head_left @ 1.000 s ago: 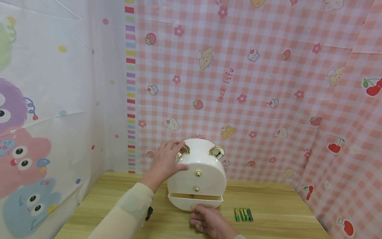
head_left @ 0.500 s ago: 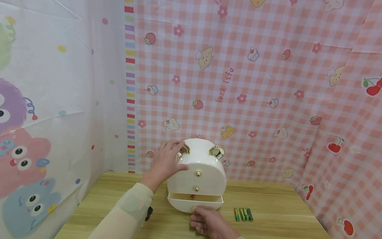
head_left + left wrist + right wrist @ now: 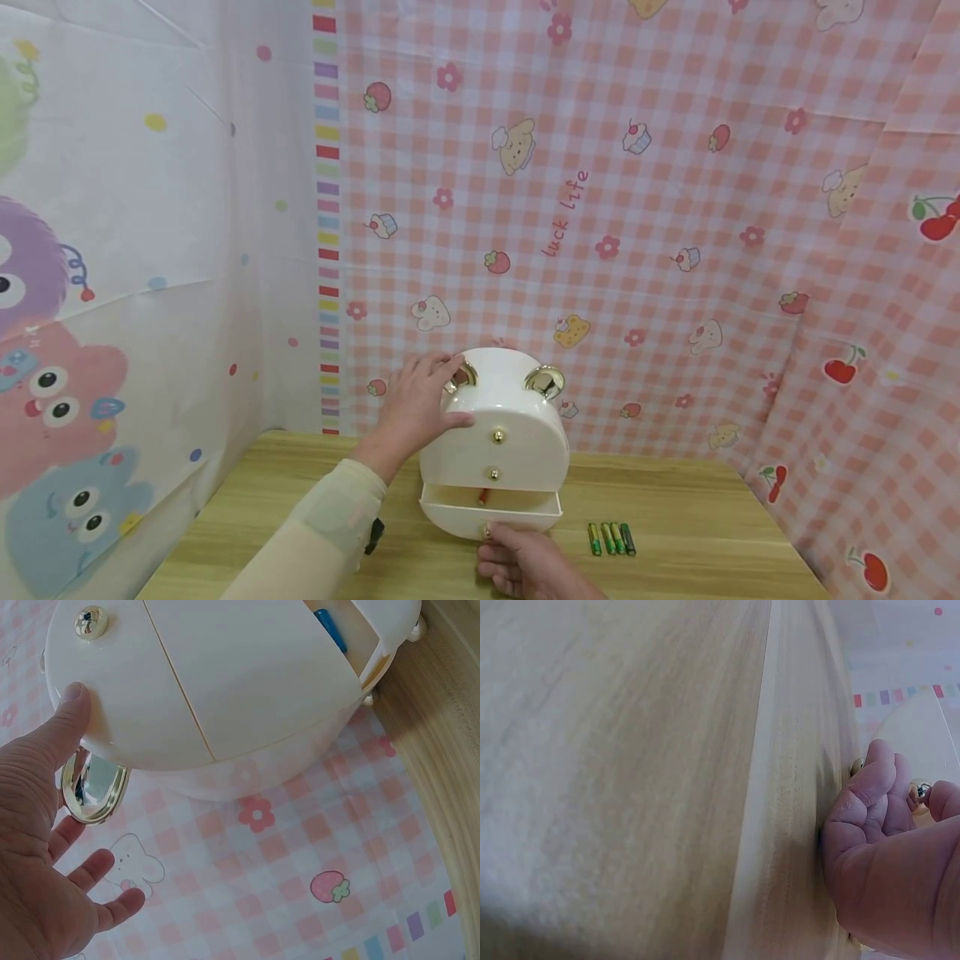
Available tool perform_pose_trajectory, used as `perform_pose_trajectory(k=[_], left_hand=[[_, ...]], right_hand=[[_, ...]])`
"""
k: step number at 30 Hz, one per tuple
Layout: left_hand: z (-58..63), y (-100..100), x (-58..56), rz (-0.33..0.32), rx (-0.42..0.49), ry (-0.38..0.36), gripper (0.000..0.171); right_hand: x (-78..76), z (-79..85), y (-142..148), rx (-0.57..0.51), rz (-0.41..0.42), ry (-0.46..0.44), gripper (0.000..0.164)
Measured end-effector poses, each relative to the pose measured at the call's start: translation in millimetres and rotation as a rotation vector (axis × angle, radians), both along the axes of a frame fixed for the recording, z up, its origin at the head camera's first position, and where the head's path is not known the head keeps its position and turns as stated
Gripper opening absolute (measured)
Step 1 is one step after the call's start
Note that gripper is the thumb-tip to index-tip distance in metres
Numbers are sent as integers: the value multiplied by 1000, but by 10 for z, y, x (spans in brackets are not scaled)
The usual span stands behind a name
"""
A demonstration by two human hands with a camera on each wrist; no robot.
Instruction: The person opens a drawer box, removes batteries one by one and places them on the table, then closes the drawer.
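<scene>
A white rounded box (image 3: 465,454) is seen standing upright near the middle of the worktop (image 3: 675,500), with its front turned towards the person. Its upper side, at the person's left, is steadied by the left hand (image 3: 420,400), which is spread loosely: the thumb is laid along the edge of the front face, and the fingers are stretched out around a shiny gold ear (image 3: 94,787). A matching second ear (image 3: 546,382) is left untouched on the other side. The lowest gold knob (image 3: 487,530) is pinched by the right hand (image 3: 528,558) between thumb and forefinger, with the other fingers curled in below. By that knob the bottom drawer (image 3: 444,517) is held partly slid out from the box, and inside it a red item (image 3: 483,497) can be seen; in the left wrist view a blue item (image 3: 331,631) is also shown within. Above, the top knob (image 3: 498,436) and the middle knob (image 3: 494,474) are set in line on the front. To the right of the box four batteries (image 3: 612,539) are laid side by side, while a small black object (image 3: 374,536) is partly hidden by the left sleeve (image 3: 315,517)
</scene>
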State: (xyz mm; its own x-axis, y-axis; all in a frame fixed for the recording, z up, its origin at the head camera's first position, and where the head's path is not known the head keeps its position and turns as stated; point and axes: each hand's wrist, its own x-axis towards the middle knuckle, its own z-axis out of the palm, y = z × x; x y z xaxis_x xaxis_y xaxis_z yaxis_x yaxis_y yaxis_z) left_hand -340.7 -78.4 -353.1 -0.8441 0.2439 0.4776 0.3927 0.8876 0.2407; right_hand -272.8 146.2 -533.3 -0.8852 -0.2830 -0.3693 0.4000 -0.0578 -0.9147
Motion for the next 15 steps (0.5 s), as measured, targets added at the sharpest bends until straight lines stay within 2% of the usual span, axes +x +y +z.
perform_pose_trajectory(k=[15], left_hand=[[6,-3,5,-7,2,4,96]], right_hand=[[75,-1,16,-12,23,-2,38]])
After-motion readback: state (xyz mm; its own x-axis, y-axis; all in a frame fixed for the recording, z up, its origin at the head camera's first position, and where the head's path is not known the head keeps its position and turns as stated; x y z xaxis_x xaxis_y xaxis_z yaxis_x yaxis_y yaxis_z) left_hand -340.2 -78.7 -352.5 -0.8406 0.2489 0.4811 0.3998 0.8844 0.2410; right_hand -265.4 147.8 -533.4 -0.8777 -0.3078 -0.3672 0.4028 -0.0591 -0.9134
